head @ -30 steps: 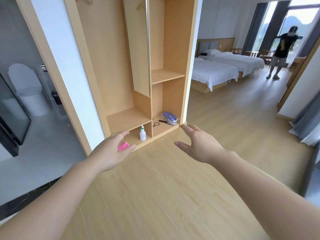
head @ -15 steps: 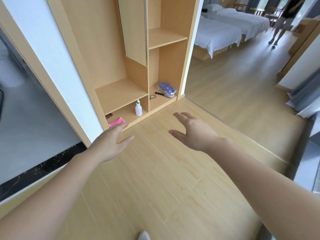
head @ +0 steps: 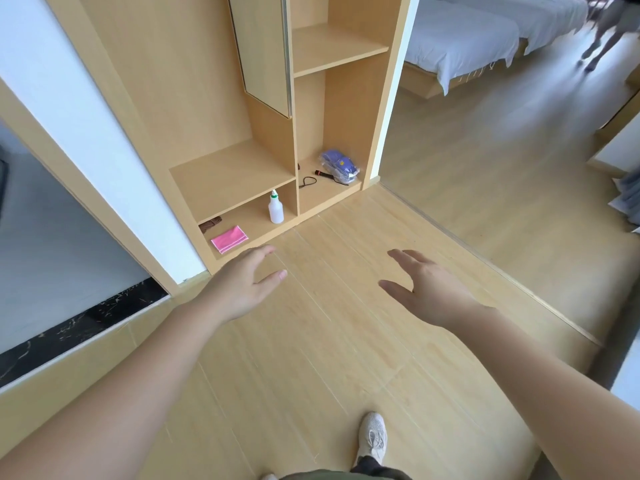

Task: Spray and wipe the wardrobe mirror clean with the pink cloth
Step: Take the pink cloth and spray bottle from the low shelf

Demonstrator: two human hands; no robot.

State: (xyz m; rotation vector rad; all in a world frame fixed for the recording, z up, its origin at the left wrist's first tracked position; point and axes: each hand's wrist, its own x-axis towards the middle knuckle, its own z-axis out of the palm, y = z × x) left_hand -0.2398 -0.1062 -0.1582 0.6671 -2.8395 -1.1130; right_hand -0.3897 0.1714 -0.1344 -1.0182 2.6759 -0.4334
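A folded pink cloth [head: 229, 239] lies flat in the lowest left compartment of the open wooden wardrobe [head: 349, 116]. To its right in the same compartment stands a white spray bottle [head: 275, 208]. The tall narrow mirror [head: 263, 50] hangs on the wardrobe's middle panel, reflecting wood. My left hand [head: 242, 285] hovers open over the floor just in front of the pink cloth, holding nothing. Further right, my right hand [head: 424, 289] is held open and empty above the floorboards.
A brown item [head: 209, 224] lies behind the cloth. A bagged blue object [head: 339, 164] and a black cord [head: 308, 182] sit in the right compartment. White beds [head: 460, 39] and a person's legs [head: 602, 39] are far right. A bathroom doorway [head: 52, 237] opens left.
The view has tilted down and come closer to the wardrobe. Both hands have stayed open, and the pink cloth is now uncovered beyond my left hand. My shoe has come into view.
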